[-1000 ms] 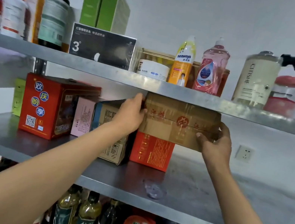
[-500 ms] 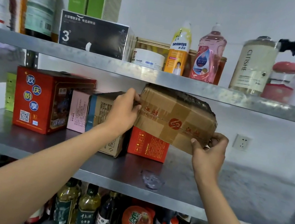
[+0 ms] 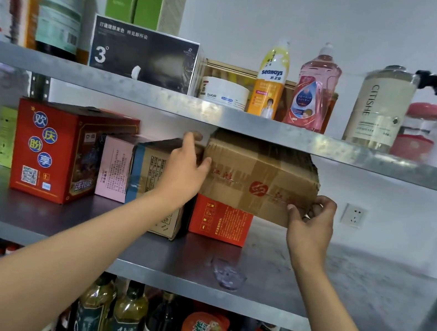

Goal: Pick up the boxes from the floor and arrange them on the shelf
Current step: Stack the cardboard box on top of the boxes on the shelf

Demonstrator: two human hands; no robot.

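A white wall with a power socket [image 3: 354,215] backs a grey metal shelving unit, and its middle shelf [image 3: 309,272] is where the work is happening. The landmark is the small orange-red printed carton [image 3: 219,219] standing on that shelf. Directly on top of it sits the taped brown cardboard box with a red logo [image 3: 260,177], tilted a little and overhanging the carton to the right, its top close under the upper shelf's edge.

The left hand [image 3: 185,172] lies against the cardboard box's left end, thumb on the front face and fingers curled over the top corner, grasping it. The right hand [image 3: 310,224] pinches the box's lower right corner, thumb in front and fingers wrapped behind. Left of the carton stands a brown carton with a blue stripe [image 3: 150,179], then a pale pink box [image 3: 115,166], then a large red gift box with round blue badges [image 3: 47,150].

The step in hand looks like the placing itself: the box is up on the shelf but not yet settled. Next it probably needs levelling and pushing back until it rests squarely on the carton. With so much overhang, letting go early could tip it rightward.
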